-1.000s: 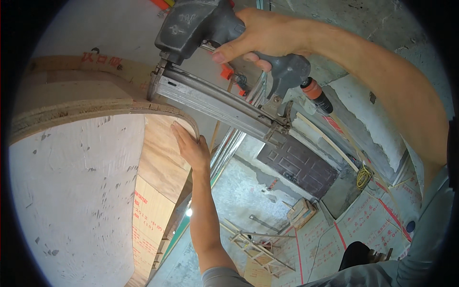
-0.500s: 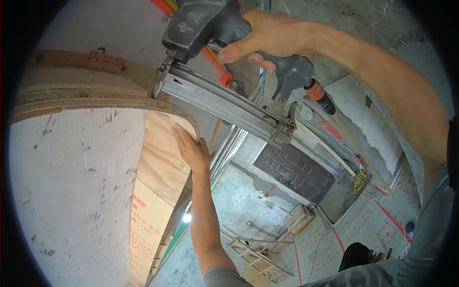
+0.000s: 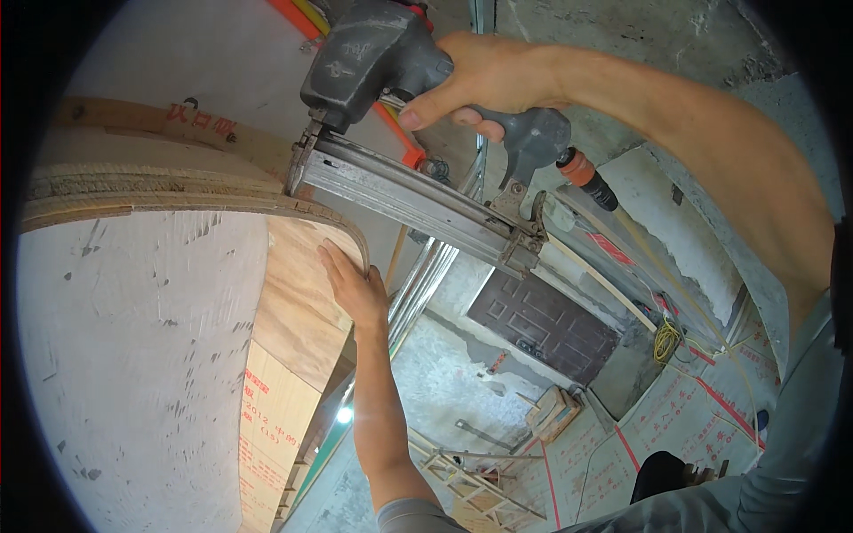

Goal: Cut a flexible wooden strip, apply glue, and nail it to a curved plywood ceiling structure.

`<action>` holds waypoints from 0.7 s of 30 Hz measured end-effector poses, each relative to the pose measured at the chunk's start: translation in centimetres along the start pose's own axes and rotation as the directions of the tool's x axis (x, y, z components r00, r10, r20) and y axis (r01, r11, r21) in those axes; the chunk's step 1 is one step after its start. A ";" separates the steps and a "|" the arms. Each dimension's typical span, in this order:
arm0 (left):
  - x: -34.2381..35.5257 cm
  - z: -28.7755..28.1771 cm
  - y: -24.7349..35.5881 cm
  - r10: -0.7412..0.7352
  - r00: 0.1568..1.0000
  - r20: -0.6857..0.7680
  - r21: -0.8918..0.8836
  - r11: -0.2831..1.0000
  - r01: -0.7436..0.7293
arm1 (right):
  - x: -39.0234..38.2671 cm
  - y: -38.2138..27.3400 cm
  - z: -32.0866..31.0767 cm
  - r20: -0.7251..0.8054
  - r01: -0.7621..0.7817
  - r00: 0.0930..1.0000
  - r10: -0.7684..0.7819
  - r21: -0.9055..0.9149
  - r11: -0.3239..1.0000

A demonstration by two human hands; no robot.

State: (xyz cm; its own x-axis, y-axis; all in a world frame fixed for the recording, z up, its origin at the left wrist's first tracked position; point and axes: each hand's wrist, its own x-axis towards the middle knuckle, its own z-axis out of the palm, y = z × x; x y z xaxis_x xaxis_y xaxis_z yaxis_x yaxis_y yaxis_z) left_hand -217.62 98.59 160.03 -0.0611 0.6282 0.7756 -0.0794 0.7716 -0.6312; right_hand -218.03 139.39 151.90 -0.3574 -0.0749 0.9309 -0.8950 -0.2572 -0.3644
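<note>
Overhead, we press our flat left hand (image 3: 354, 286) against the plywood (image 3: 298, 302), fingers together; our right hand (image 3: 484, 82) grips the nailer (image 3: 400, 115). Nails might hit nearby fingers.

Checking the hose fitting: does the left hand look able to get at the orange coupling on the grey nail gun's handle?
Probably yes: the left hand lies flat on the curved plywood panel, holding nothing, and open air separates it from the orange coupling.

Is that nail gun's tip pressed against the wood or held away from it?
Pressed against it. The nail gun, gripped by the right hand, has its tip on the curved plywood edge.
</note>
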 end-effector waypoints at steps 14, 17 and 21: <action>0.1 -0.2 0.4 -0.026 0.999 -0.046 -0.003 1.000 0.026 | -1.4 -0.1 0.3 0.015 -0.097 0.995 0.096 0.072 0.993; 0.2 -0.6 0.7 -0.024 0.997 -0.070 -0.013 1.000 0.023 | -1.8 1.4 0.6 -0.004 -0.128 0.992 0.129 0.080 0.989; 0.4 -1.4 0.4 -0.034 0.997 -0.076 -0.042 0.999 0.031 | -2.4 2.2 2.0 -0.149 -0.247 0.953 0.264 0.125 0.961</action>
State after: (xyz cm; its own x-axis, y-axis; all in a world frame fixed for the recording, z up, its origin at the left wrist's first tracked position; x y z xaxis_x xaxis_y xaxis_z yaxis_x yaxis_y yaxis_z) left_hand -216.24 99.29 160.05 0.0178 0.6075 0.7941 -0.0396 0.7941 -0.6065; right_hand -218.66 137.07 148.93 -0.6166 0.0044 0.7873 -0.7387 -0.3490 -0.5766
